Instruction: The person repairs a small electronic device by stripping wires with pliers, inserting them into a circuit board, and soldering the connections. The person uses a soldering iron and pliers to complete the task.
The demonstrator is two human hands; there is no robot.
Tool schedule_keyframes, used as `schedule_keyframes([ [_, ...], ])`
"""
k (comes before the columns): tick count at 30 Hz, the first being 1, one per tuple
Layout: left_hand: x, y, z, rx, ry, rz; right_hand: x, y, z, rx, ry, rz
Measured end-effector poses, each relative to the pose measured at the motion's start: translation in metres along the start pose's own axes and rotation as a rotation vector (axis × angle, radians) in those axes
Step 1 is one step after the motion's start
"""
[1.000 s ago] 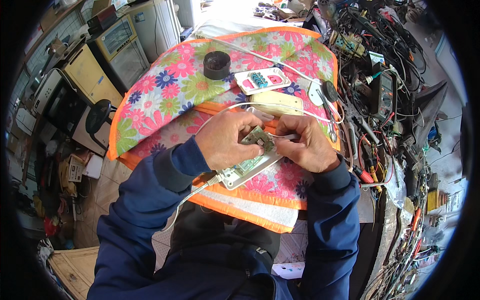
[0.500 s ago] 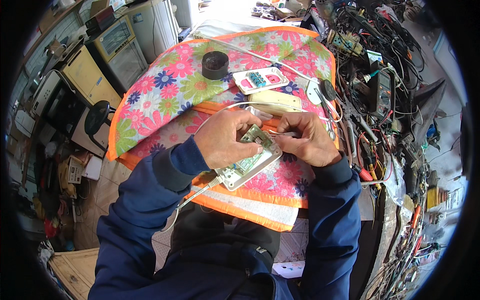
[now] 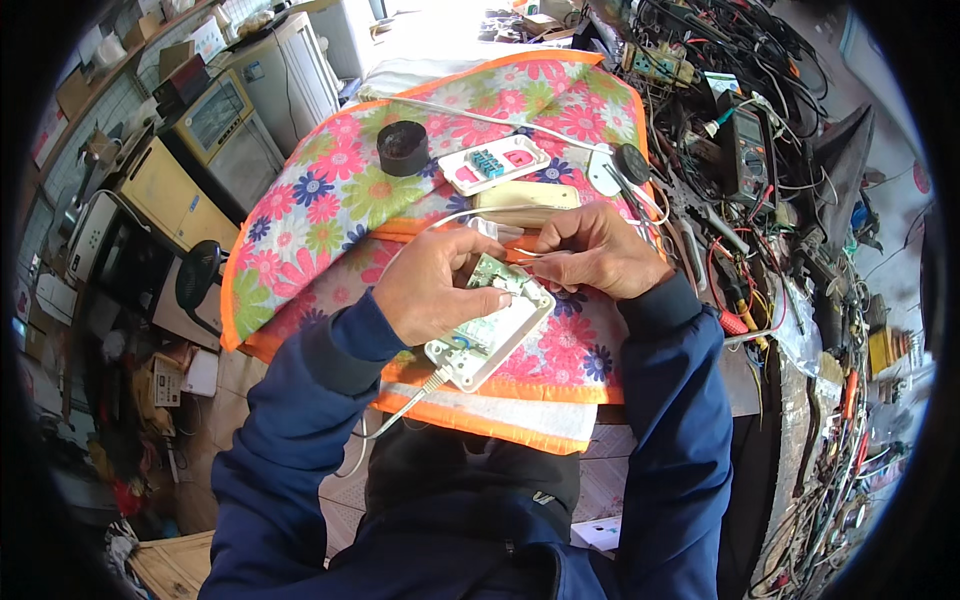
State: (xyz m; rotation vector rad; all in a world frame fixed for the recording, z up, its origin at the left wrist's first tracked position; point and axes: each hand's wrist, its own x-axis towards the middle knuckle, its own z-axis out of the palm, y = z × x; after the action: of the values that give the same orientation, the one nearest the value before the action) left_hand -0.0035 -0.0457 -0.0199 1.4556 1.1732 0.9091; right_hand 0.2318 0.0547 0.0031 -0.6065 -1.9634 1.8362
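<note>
My left hand [image 3: 428, 287] is closed on a small green circuit board [image 3: 482, 328], its thumb across the board's upper part. The board is tilted in an open white plastic casing [image 3: 500, 362], and a pale cord [image 3: 413, 396] leaves the casing's near left corner. Just beyond the board's far end, my right hand [image 3: 606, 258] pinches a thin white wire [image 3: 527, 252] between thumb and forefinger. A flowered cloth with an orange border [image 3: 330, 175] lies beneath it all.
Past my hands lie a white cover with teal parts [image 3: 493, 165], a cream block [image 3: 527, 196] and a black ring-shaped tub [image 3: 403, 149]. Scissors [image 3: 630, 192] rest by the cloth's right edge. A multimeter [image 3: 748, 155] and tangled cables [image 3: 690, 40] crowd the right side.
My right hand has drawn slightly away from the circuit board, and the thin wire shows more clearly. My left hand keeps its hold. The whole view has shifted a little.
</note>
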Motion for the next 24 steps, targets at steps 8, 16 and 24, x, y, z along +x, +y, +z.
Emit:
schedule_keyframes([
  [8,0.002,-0.001,-0.001,0.002,-0.01,0.006,0.004,0.012,-0.002,0.045,0.001,-0.034],
  [16,0.003,-0.009,0.003,-0.06,0.031,0.105,0.004,0.008,-0.001,0.016,-0.001,-0.018],
  [24,0.002,-0.008,0.002,-0.004,0.038,0.11,0.005,0.007,0.002,0.01,0.02,-0.013],
])
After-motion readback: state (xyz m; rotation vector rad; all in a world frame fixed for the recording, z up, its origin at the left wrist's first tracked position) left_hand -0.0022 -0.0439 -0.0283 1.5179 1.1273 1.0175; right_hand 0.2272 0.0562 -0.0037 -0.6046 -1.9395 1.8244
